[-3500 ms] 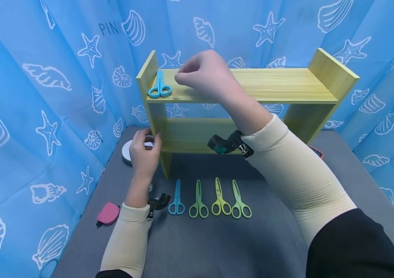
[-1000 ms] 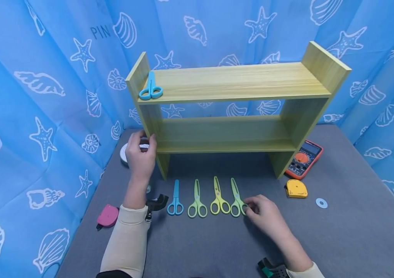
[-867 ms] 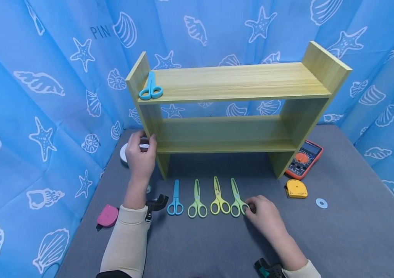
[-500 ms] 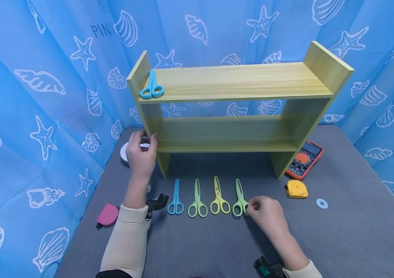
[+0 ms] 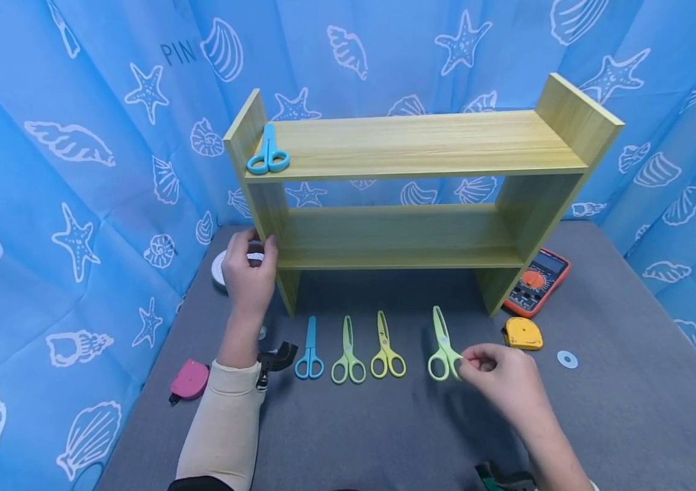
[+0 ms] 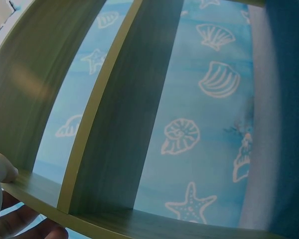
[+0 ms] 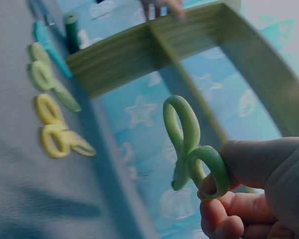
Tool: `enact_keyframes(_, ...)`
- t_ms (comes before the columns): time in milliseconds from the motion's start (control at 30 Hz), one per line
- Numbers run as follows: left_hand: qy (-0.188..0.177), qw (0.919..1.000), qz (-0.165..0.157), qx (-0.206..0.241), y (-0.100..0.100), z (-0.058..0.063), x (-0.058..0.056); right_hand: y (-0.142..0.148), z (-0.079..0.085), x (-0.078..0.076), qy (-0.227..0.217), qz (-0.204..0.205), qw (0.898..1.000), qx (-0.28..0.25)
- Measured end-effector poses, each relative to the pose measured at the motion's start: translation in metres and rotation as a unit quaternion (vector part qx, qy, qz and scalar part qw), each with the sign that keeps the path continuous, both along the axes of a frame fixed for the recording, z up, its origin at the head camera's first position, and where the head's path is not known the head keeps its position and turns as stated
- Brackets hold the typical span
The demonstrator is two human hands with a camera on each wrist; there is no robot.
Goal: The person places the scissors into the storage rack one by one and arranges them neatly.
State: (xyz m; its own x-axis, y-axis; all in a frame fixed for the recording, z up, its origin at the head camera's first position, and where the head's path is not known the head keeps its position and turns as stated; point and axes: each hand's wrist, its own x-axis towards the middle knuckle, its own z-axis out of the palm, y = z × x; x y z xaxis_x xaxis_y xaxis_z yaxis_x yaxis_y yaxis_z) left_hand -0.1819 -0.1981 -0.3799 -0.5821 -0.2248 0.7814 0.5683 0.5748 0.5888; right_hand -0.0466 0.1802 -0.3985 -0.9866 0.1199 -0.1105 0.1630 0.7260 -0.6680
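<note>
My right hand [image 5: 504, 382] pinches light green scissors [image 5: 442, 341] by one handle ring, blades pointing away; their shadow lies apart below them. In the right wrist view, thumb and fingers close on that ring of the green scissors [image 7: 190, 124]. My left hand [image 5: 251, 283] holds the left side panel of a two-tier wooden shelf [image 5: 422, 146]. The left wrist view has the thumb on the panel's inner side and fingers outside. Blue scissors [image 5: 270, 155] lie at the top shelf's left end. Before the shelf lie blue scissors [image 5: 310, 351], green scissors [image 5: 348, 349] and yellow scissors [image 5: 385, 348].
A pink tape measure [image 5: 190, 380] and a white roll [image 5: 218, 271], partly behind my left hand, are on the left. To the right are a red-edged multimeter [image 5: 535, 283], a yellow tape measure [image 5: 523, 333] and a pale ring-shaped disc [image 5: 574, 362]. A blue curtain hangs behind.
My right hand came down from above the top shelf, took the rightmost green scissors by a ring and lifted them, moving right. The left hand has stayed on the shelf panel.
</note>
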Motion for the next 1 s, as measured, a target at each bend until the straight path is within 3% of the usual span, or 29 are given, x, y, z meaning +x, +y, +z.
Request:
enact_keyframes(400, 0.001, 1.0000, -0.003, 0.000, -0.001, 0.000, 0.000, 0.015, 0.044, 0.023, 0.069, -0.033, 0.997, -0.017)
enact_keyframes(600, -0.003, 1.0000, -0.002, -0.001, -0.001, 0.000, -0.001, 0.029, 0.070, 0.026, 0.120, -0.039, 0.991, -0.037)
enact_keyframes(800, 0.002, 1.0000, -0.004, 0.003, 0.000, 0.001, -0.001, 0.044, 0.097, 0.026, 0.188, -0.039, 0.978, -0.076)
enact_keyframes(1000, 0.014, 0.9999, -0.003, 0.005, 0.000, 0.001, -0.002, 0.050, 0.128, 0.020, 0.258, -0.051, 0.957, -0.124)
